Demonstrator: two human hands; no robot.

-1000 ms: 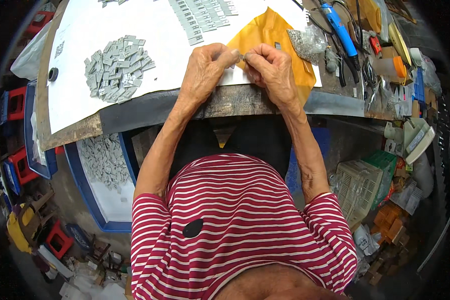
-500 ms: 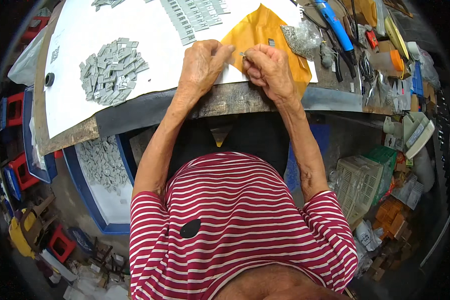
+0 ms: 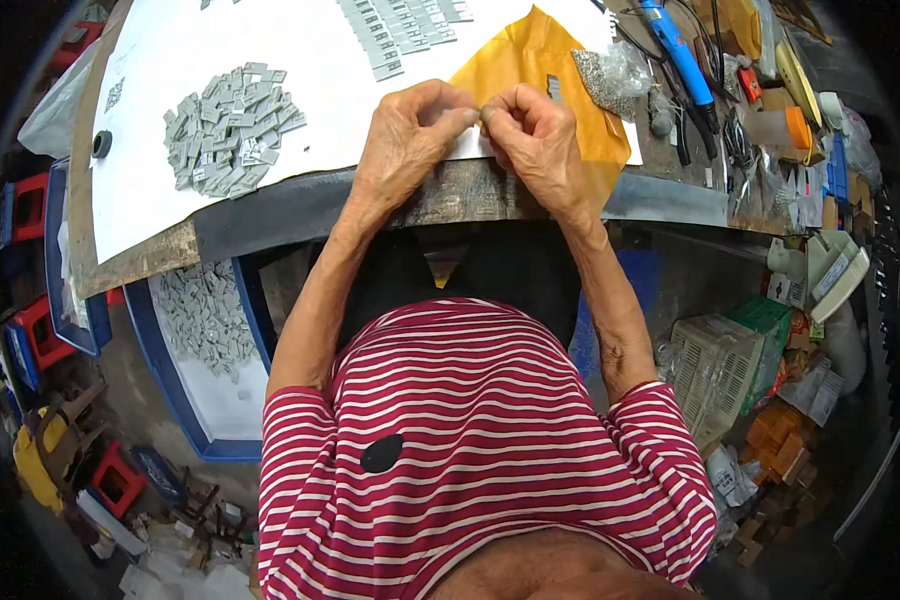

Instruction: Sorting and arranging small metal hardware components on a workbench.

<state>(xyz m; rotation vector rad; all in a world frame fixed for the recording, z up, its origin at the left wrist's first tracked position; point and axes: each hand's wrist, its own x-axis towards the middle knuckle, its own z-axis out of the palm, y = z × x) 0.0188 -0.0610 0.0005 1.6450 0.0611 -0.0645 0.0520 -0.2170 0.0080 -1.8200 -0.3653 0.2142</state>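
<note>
My left hand and my right hand meet at the fingertips above the near edge of the workbench. Both are closed in a pinch, and whatever sits between the fingers is too small and covered to make out. Under and beyond my right hand lies a yellow-orange paper sheet, with a small grey piece on it. To the left, a heap of flat grey pieces rests on white paper. More grey pieces stand in neat rows beyond my left hand.
A clear bag of tiny metal parts lies on the orange sheet's right side. Farther right are a blue tool and pliers. A black ring sits at the left. Below the bench, a blue tray holds many grey pieces.
My two hands have come together; the fingertips were slightly apart, with a small grey piece showing at my right fingertips. That piece is now hidden. The view has shifted slightly.
</note>
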